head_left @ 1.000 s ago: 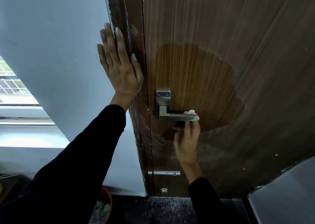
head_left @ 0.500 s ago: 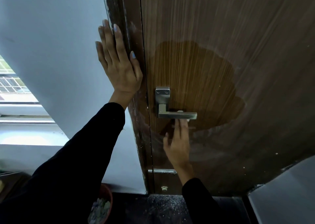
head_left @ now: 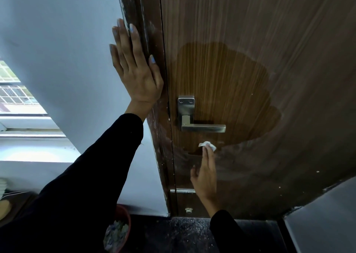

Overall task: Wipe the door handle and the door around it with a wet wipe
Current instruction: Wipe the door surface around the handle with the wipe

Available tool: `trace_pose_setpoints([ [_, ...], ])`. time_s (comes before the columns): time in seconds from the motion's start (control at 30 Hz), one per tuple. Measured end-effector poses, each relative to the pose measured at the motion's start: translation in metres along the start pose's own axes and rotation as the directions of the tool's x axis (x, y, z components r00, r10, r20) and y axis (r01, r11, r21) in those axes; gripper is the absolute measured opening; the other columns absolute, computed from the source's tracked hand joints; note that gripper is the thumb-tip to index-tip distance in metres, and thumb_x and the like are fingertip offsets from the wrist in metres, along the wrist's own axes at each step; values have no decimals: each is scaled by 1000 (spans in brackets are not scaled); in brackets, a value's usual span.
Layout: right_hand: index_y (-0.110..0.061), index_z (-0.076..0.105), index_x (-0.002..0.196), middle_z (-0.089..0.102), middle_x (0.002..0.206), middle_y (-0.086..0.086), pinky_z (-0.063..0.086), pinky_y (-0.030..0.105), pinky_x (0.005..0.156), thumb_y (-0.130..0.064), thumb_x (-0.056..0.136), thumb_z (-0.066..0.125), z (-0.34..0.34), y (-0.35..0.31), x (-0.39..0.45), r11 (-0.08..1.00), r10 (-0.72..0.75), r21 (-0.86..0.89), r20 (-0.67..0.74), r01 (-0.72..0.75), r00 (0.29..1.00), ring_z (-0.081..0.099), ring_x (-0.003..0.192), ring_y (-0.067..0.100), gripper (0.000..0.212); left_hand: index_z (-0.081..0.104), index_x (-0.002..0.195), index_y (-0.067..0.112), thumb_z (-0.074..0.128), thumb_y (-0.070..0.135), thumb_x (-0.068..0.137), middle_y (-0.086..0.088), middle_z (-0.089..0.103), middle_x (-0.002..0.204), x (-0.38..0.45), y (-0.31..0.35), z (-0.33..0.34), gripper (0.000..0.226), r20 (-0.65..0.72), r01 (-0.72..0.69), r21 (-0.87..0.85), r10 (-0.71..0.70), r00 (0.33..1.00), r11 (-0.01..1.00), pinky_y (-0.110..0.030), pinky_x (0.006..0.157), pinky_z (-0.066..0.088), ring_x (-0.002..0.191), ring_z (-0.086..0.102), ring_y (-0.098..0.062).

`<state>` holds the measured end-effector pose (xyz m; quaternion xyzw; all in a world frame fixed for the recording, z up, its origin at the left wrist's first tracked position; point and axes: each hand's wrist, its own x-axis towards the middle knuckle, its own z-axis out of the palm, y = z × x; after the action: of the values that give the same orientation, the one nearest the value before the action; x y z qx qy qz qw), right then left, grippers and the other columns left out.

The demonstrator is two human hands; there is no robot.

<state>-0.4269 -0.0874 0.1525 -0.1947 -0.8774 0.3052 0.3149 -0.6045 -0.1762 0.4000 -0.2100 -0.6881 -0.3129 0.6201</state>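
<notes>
Head view: R hand (head_left: 205, 172), fingers straight, presses soft limp wet wipe (head_left: 207, 145) flat on door (head_left: 260, 50) just below stiff metal handle (head_left: 202, 128); L hand (head_left: 134, 67) flat on frame (head_left: 150, 41), w/ wipe prob best kept under fingertips.

The door (head_left: 250, 41) was brown with a vertical wood grain, and a darker brown wet patch (head_left: 231, 91) surrounded the brushed silver door handle (head_left: 202, 127). The wet wipe (head_left: 209, 145) was white. My sleeves (head_left: 86, 185) were black and my nails (head_left: 152, 58) pale blue.
</notes>
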Motion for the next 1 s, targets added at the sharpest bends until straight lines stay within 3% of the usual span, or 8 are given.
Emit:
trace_pose_setpoints([
  [0.07, -6, 13, 146, 6, 155, 4, 43, 49, 101, -12, 83, 61, -7, 1, 5, 990, 105, 104, -109, -94, 988, 22, 140, 28, 79, 42, 135, -8, 41, 21, 93, -32, 43, 139, 0, 0, 0, 51, 3, -2, 8, 2, 1000, 1000, -49, 114, 22, 132, 37, -47],
  [0.17, -10, 9, 147, 4, 156, 6, 38, 51, 104, -36, 86, 52, -7, -13, 15, 984, 102, 160, -164, -75, 981, 17, 141, 28, 78, 41, 135, -8, 41, 21, 93, -32, 43, 139, 0, 1, 0, 51, -1, 2, 5, -2, 1000, 1000, -49, 114, 22, 132, 37, -47],
  [0.33, -7, 17, 146, 12, 155, 6, 35, 26, 100, -44, 82, 45, 2, -19, -3, 983, 88, 168, -39, -80, 995, 24, 138, 22, 79, 42, 136, -6, 40, 23, 93, -30, 43, 140, 0, 2, -2, 51, -7, 21, 12, -21, 1000, 1000, -38, 118, 12, 133, 37, -45],
  [0.47, -11, 10, 147, 6, 156, 5, 30, 32, 106, -20, 80, 66, -10, -5, 6, 906, 350, 307, -162, -290, 923, 18, 134, 10, 88, 42, 135, -6, 42, 22, 93, -30, 43, 140, 0, 4, -2, 51, -5, 23, 13, -23, 1000, 1000, -34, 118, 8, 133, 38, -45],
  [0.57, -12, 4, 147, 0, 155, -1, 17, 28, 109, -13, 77, 68, -11, -8, 15, 921, 303, 309, -195, -235, 933, 8, 137, 8, 95, 42, 135, -8, 43, 20, 92, -31, 43, 139, 0, 4, -2, 51, 1, 25, 13, -25, 1000, 1000, -37, 118, 10, 133, 38, -46],
  [0.7, -12, 8, 148, 4, 155, 4, 30, 26, 100, -15, 75, 70, 2, -5, 1, 912, 338, 277, -93, -302, 937, 23, 136, 20, 95, 41, 135, -9, 45, 17, 91, -32, 42, 139, 1, 5, -3, 51, 15, 11, 13, -11, 1000, 1000, -49, 114, 20, 132, 38, -48],
  [0.87, -2, 12, 145, 12, 150, 15, 37, 32, 102, -7, 75, 72, 0, 0, 12, 692, 635, 448, -6, -566, 772, 37, 128, 36, 93, 40, 136, -9, 43, 17, 92, -32, 41, 140, 0, 5, -4, 51, 18, 4, 10, -4, 1000, 1000, -50, 114, 20, 133, 36, -48],
  [1.0, -4, 10, 147, 10, 150, 15, 42, 46, 101, -13, 74, 73, 15, -35, 13, 757, 563, 394, 10, -521, 826, 34, 129, 34, 96, 39, 136, -9, 40, 18, 93, -32, 41, 140, 0, 6, -5, 51, 14, 4, 16, -5, 1000, 1000, -50, 114, 20, 133, 36, -47],
])
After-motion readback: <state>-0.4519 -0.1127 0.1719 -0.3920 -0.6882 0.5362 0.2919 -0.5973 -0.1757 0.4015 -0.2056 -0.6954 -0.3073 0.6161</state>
